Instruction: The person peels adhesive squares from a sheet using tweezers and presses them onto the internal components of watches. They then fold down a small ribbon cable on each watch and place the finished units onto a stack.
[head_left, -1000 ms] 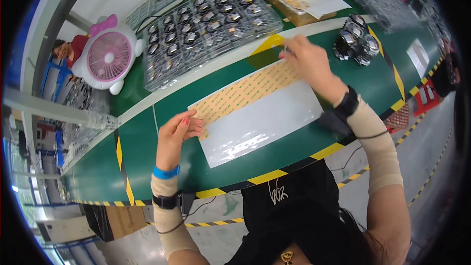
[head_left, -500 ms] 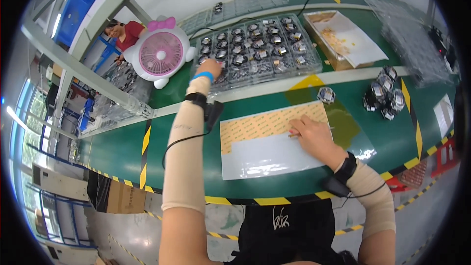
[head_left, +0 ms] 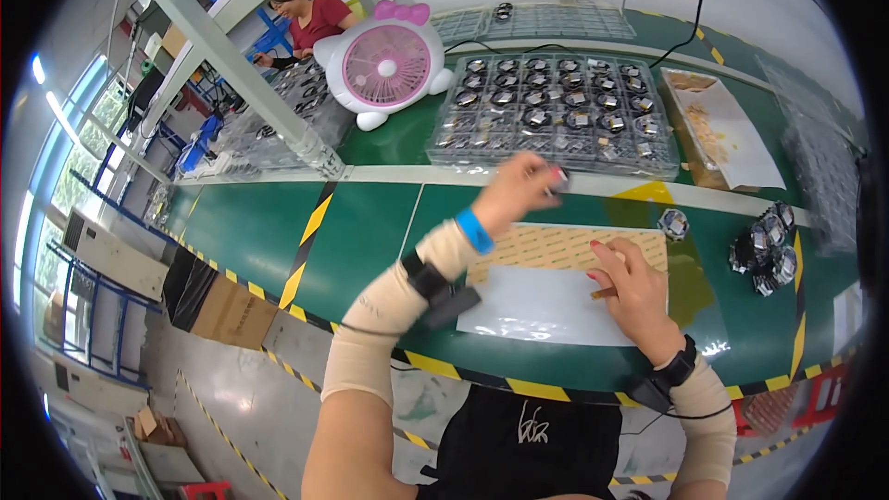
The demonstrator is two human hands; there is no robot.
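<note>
My left hand (head_left: 515,191), with a blue band at its wrist, is closed on a small round electronic part (head_left: 557,182), dark with a shiny face. It is in the air between the parts tray and the sticker sheet. The clear compartment tray (head_left: 546,167) holds rows of similar parts. My right hand (head_left: 639,301) is over the right side of the tan printed sticker sheet (head_left: 537,245), which has a white backing (head_left: 537,306). A small amber-brown strip (head_left: 603,293) shows at its curled fingers. One round part (head_left: 673,223) stands beside the sheet.
A cluster of round parts (head_left: 765,250) stands at the right. Behind are a cardboard box (head_left: 690,134) with white paper and clear plastic trays (head_left: 820,176). A pink-and-white fan (head_left: 387,68) stands left of the parts tray. A co-worker (head_left: 319,20) sits beyond a metal post (head_left: 278,116).
My left hand has come back from the tray toward the sheet, bringing a round part. My right hand has lifted a little from the sheet. The view has shifted left.
</note>
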